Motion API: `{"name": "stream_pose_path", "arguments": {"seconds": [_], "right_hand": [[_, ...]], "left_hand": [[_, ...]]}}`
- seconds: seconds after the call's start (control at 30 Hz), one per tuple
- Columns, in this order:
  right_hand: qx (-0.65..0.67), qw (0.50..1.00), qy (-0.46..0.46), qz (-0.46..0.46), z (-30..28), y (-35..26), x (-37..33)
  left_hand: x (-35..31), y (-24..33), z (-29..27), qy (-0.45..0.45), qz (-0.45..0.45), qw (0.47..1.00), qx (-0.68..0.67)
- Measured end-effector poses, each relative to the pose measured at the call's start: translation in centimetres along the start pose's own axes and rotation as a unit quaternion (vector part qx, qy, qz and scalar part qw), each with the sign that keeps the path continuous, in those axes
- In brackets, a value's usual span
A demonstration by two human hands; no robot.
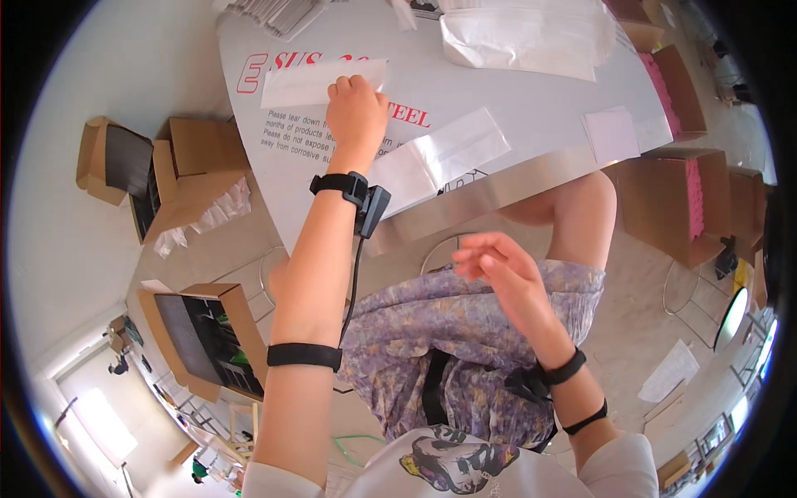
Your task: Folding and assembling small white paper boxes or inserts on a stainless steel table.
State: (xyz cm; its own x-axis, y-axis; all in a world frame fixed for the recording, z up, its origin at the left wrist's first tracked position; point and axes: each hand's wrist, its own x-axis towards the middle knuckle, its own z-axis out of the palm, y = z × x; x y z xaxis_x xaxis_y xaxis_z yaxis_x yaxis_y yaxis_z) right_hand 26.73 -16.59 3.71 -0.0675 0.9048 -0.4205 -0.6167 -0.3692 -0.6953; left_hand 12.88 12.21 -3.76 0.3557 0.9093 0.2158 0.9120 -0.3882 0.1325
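My left hand [357,112] reaches over the table, its fingers curled down on the right end of a long, narrow white plastic bag [297,86]. Its fingertips are partly hidden against the bag. Closer to me, a longer clear plastic sleeve [452,153] lies slantwise across the table, running up to the table's near edge by my left wrist. My right hand [506,270] hangs above my lap, off the table, with loosely bent fingers apart and nothing in them.
The metal-edged table [531,178] carries a stack of white plastic bags [523,37], a bundle of thin strips [278,12] and a pale paper square [612,134]. Open cardboard boxes [199,332] stand at left; others [664,195] with pink lining stand at right.
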Motion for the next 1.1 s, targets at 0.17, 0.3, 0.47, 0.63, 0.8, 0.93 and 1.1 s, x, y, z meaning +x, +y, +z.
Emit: {"name": "stream_pose_path", "arguments": {"seconds": [0.17, 0.3, 0.47, 0.63, 0.8, 0.93, 1.1], "right_hand": [[-0.012, 0.999, 0.034, -0.015, -0.5, -0.6, -3.8], [-0.035, 0.998, 0.047, -0.027, 0.7, -1.2, -5.0], [-0.288, 0.917, 0.03, -0.273, 7.4, -1.9, -5.1], [-0.362, 0.814, -0.038, -0.453, 13.4, -0.5, -6.9], [-0.378, 0.828, -0.068, -0.408, 14.6, 0.7, -8.7], [-0.387, 0.845, -0.065, -0.363, 14.9, 1.6, -9.8], [-0.384, 0.857, -0.068, -0.337, 14.8, 2.5, -10.4]], "left_hand": [[0.2, -5.1, -1.6, -0.026, -0.134, 0.941, -0.31], [-5.1, -4.8, -10.4, 0.014, -0.211, 0.822, -0.529], [-17.8, 0.4, -22.4, -0.014, -0.228, 0.75, -0.62], [-27.4, 4.0, -26.4, -0.016, -0.247, 0.648, -0.72], [-30.4, 5.2, -27.1, 0.022, -0.226, 0.516, -0.826], [-32.6, 4.6, -26.3, 0.047, -0.201, 0.565, -0.799], [-33.7, 4.6, -26.4, 0.075, -0.244, 0.575, -0.777]]}}
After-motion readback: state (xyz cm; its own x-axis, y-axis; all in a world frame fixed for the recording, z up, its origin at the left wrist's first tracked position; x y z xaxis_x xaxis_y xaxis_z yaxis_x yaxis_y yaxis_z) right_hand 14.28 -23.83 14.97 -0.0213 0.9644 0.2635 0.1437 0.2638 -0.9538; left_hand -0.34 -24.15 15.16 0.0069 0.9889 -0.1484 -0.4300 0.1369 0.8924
